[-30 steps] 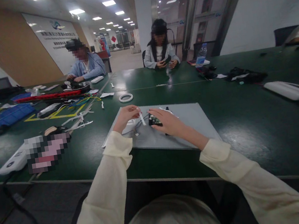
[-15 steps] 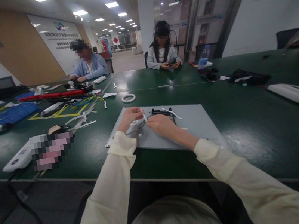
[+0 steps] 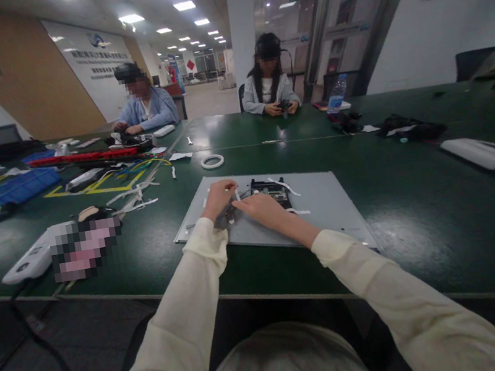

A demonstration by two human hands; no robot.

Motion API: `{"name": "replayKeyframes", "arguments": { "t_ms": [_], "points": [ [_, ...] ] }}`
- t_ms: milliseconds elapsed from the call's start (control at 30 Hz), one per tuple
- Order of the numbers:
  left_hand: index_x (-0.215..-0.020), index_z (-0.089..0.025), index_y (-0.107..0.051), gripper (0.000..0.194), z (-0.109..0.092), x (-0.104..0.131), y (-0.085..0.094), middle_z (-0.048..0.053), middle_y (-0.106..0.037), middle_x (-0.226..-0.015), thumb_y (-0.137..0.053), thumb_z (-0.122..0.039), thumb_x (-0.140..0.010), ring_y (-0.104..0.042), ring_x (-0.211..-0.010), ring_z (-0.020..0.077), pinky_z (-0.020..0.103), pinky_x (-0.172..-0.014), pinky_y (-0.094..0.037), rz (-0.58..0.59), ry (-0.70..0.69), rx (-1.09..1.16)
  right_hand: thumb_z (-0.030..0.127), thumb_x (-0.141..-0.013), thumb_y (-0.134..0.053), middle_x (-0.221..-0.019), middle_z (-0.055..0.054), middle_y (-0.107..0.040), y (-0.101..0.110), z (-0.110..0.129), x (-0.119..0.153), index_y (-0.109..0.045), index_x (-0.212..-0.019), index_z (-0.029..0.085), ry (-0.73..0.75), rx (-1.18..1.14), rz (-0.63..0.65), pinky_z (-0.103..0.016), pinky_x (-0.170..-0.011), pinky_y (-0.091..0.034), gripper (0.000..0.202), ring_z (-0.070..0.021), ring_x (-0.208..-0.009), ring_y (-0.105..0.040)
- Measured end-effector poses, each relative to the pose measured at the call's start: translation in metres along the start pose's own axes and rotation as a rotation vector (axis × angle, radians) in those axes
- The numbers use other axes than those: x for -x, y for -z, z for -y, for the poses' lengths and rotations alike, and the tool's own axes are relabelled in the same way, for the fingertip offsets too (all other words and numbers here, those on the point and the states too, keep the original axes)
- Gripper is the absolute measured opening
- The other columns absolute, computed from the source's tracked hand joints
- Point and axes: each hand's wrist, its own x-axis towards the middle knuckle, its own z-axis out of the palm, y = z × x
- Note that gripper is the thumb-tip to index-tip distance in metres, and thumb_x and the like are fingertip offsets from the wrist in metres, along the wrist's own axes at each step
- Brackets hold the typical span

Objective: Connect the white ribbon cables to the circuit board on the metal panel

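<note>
A short strip of white tape (image 3: 237, 194) is stretched between my two hands above a grey panel (image 3: 326, 210). The fingers of my left hand (image 3: 220, 198) pinch its upper end. My right hand (image 3: 261, 209) is closed on its lower end. Under and beside my hands lie thin grey cables with small connectors (image 3: 230, 214). Just beyond my right hand sits a black frame with a circuit board (image 3: 270, 188), partly hidden by that hand. White tape strips (image 3: 292, 189) stick out from its right side.
A white tape roll (image 3: 212, 161) lies beyond the panel. Torn white strips (image 3: 139, 196), a white power bank-like device (image 3: 35, 253) and a blue bin (image 3: 22, 186) are to the left. A bottle (image 3: 337, 94) stands at the far right. Two people sit across the green table (image 3: 416, 184).
My right hand has moved slightly left, nearer to my left hand, with the tape strip still between them. More of the circuit board now shows.
</note>
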Motion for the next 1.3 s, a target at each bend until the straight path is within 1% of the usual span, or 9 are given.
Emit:
{"name": "replayKeyframes", "arguments": {
  "t_ms": [133,367,567,700,867,1067,1167,1300],
  "points": [
    [-0.085,-0.016,-0.068,0.021,0.0,0.001,0.002,0.006,-0.068,-0.086,-0.052,-0.027,-0.077,-0.06,-0.078,0.0159,0.025,-0.075,-0.046,0.003,-0.033,-0.05,0.011,-0.09,-0.039,-0.095,-0.011,-0.061,-0.003,0.002,0.0,-0.05,-0.119,0.014,0.04,0.015,-0.036,-0.025,-0.074,-0.041,0.031,-0.0173,-0.088,-0.058],
    [-0.083,-0.016,-0.067,0.019,-0.001,0.004,0.006,0.006,-0.066,-0.085,-0.049,-0.022,-0.078,-0.058,-0.079,0.0158,0.024,-0.075,-0.044,0.116,-0.136,-0.152,0.011,-0.09,-0.041,-0.094,-0.012,-0.061,-0.008,0.008,0.0,-0.048,-0.121,0.013,0.096,-0.017,-0.057,-0.026,-0.075,-0.042,0.032,-0.017,-0.088,-0.058],
    [-0.085,-0.017,-0.065,0.018,-0.001,0.005,0.005,0.006,-0.065,-0.087,-0.049,-0.022,-0.08,-0.058,-0.082,0.0163,0.026,-0.079,-0.042,0.103,-0.128,-0.198,0.009,-0.089,-0.041,-0.092,-0.01,-0.061,-0.011,0.008,0.0,-0.047,-0.121,0.014,0.114,-0.017,-0.046,-0.027,-0.073,-0.043,0.033,-0.0172,-0.086,-0.058],
    [-0.085,-0.017,-0.064,0.018,0.003,0.005,0.006,0.006,-0.064,-0.086,-0.047,-0.022,-0.081,-0.057,-0.081,0.0159,0.025,-0.078,-0.043,0.119,-0.151,-0.232,0.01,-0.089,-0.04,-0.092,-0.011,-0.061,-0.011,0.008,-0.001,-0.045,-0.123,0.014,0.117,-0.034,-0.036,-0.027,-0.073,-0.042,0.035,-0.0164,-0.086,-0.058],
    [-0.084,-0.016,-0.062,0.017,0.007,0.005,0.006,0.005,-0.062,-0.085,-0.045,-0.02,-0.082,-0.056,-0.079,0.0159,0.027,-0.077,-0.042,0.123,-0.185,-0.288,0.01,-0.09,-0.037,-0.092,-0.012,-0.061,-0.007,0.01,-0.001,-0.041,-0.129,0.014,0.121,-0.006,0.023,-0.026,-0.073,-0.043,0.039,-0.0165,-0.084,-0.058],
    [-0.083,-0.017,-0.058,0.013,0.008,0.006,0.004,0.005,-0.058,-0.079,-0.046,-0.019,-0.081,-0.053,-0.078,0.0177,0.028,-0.074,-0.041,0.154,-0.229,-0.435,0.015,-0.092,-0.033,-0.095,-0.012,-0.062,-0.004,0.012,0.001,-0.038,-0.133,0.017,0.096,-0.018,0.06,-0.028,-0.072,-0.043,0.041,-0.0182,-0.083,-0.059],
    [-0.088,-0.018,-0.057,0.012,0.008,0.007,0.003,0.005,-0.058,-0.08,-0.047,-0.019,-0.081,-0.053,-0.079,0.0184,0.029,-0.074,-0.041,0.133,-0.222,-0.46,0.017,-0.093,-0.031,-0.099,-0.014,-0.061,0.0,0.017,0.004,-0.036,-0.135,0.016,0.098,-0.047,0.082,-0.028,-0.073,-0.043,0.043,-0.0189,-0.085,-0.06],
    [-0.098,-0.018,-0.053,0.018,0.006,0.009,0.002,0.004,-0.059,-0.082,-0.05,-0.02,-0.08,-0.054,-0.081,0.0187,0.029,-0.073,-0.041,0.092,-0.156,-0.465,0.021,-0.092,-0.032,-0.097,-0.013,-0.063,0.008,0.025,0.009,-0.036,-0.136,0.016,0.078,-0.11,0.085,-0.027,-0.07,-0.042,0.044,-0.0198,-0.083,-0.061]
  ]
}}
